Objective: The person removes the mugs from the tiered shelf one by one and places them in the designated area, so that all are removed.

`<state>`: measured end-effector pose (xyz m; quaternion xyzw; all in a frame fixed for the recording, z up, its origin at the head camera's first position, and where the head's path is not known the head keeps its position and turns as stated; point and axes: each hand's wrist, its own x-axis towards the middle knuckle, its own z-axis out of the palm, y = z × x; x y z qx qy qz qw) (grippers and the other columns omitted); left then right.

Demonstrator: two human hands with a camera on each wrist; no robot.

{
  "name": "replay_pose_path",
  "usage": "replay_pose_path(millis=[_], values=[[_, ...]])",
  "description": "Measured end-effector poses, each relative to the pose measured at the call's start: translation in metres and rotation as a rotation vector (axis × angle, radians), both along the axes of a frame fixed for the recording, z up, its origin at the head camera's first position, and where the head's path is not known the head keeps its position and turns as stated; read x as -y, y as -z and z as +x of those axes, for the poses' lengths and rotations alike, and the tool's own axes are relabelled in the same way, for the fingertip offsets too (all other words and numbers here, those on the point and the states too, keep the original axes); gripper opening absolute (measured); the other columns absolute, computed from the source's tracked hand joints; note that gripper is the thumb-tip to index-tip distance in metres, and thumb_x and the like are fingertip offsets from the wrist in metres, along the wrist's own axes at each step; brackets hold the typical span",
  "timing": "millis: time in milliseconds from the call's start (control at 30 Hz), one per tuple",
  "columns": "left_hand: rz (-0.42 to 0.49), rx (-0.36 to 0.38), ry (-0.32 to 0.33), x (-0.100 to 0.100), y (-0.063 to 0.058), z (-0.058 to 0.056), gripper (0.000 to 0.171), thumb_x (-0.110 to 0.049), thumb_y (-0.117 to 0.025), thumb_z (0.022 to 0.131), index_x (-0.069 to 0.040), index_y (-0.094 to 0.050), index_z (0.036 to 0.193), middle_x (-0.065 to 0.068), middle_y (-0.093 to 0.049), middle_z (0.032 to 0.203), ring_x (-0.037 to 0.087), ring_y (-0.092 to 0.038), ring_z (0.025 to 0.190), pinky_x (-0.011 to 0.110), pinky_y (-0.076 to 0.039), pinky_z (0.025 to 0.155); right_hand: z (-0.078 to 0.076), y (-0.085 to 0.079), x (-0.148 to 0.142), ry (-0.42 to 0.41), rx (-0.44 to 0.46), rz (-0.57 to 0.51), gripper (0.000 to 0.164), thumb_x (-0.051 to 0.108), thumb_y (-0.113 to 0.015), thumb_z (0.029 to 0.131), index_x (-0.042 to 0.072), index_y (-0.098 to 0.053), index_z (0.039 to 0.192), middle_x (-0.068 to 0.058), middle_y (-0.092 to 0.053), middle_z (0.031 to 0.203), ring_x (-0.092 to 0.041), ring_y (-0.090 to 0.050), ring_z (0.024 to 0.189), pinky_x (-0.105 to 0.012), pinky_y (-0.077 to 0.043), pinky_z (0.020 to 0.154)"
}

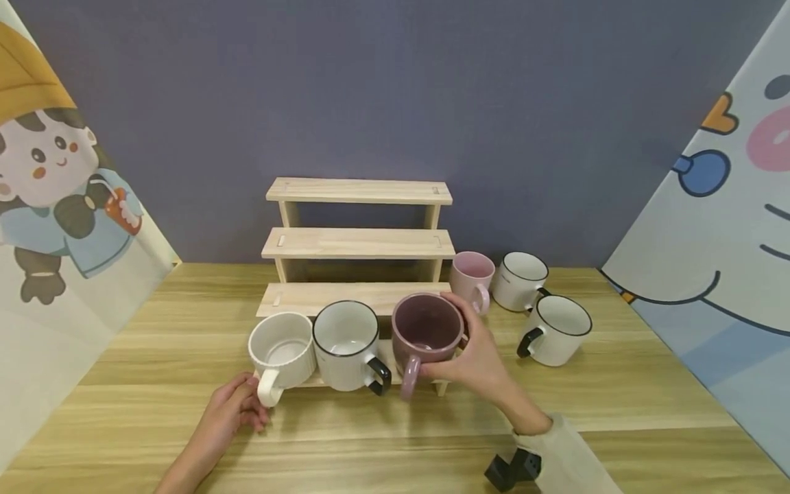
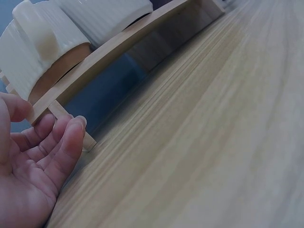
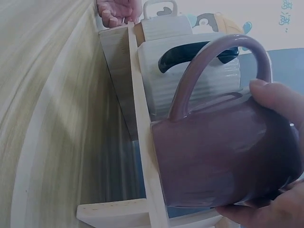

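My right hand (image 1: 478, 360) grips a dark purple mug (image 1: 426, 326) around its body, thumb on the near side. The mug's base meets the lowest board of a wooden tiered shelf (image 1: 358, 243), near the right end, and its handle faces me. Left of it on that board stand a white mug with black rim and handle (image 1: 345, 346) and a cream ribbed mug (image 1: 280, 353). At the board's left end my left hand (image 1: 237, 405) pinches the corner; the left wrist view has the thumb (image 2: 16, 107) at the board's edge and fingers curled by its support leg (image 2: 89, 141).
Right of the shelf stand a pink mug (image 1: 472, 274) and two white mugs with black rims, one farther back (image 1: 518, 281) and one nearer (image 1: 561, 329). A grey-blue wall (image 1: 395, 103) rises behind. Printed cartoon panels flank the wood-grain table (image 1: 648, 398).
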<state>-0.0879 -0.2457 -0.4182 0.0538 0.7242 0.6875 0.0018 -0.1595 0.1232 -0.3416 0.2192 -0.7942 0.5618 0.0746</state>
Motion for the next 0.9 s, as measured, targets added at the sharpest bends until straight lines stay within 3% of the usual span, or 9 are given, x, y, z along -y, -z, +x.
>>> replay_pose_path(millis=[233,533,900], values=[[0.012,-0.021,-0.002,-0.003,-0.002,-0.002,0.025,-0.016,-0.034,0.105,-0.01,-0.056,0.095,0.001,-0.061,0.071,0.01,-0.06,0.062,0.026,-0.055,0.052,-0.001,-0.004,-0.007,0.033,0.034,0.013,0.102,0.01,-0.092,0.053,0.011,-0.039,0.14,-0.013,-0.053,0.131,-0.032,-0.052,0.119,-0.05,-0.045,0.099],[0.018,-0.018,-0.004,-0.001,-0.001,0.001,0.025,-0.016,-0.034,0.104,-0.01,-0.056,0.094,0.001,-0.061,0.071,0.009,-0.06,0.061,0.026,-0.054,0.052,0.0,-0.009,-0.013,0.008,0.031,0.002,0.101,0.008,-0.092,0.052,0.013,-0.04,0.139,-0.01,-0.053,0.129,-0.029,-0.053,0.118,-0.045,-0.05,0.093],[0.019,-0.008,-0.014,-0.001,-0.001,0.0,0.024,-0.015,-0.034,0.104,-0.008,-0.054,0.093,0.001,-0.061,0.07,0.009,-0.06,0.061,0.026,-0.054,0.051,0.002,-0.013,-0.028,0.085,0.022,0.047,0.1,0.009,-0.092,0.056,0.011,-0.038,0.14,-0.01,-0.053,0.129,-0.027,-0.053,0.116,-0.039,-0.052,0.09]])
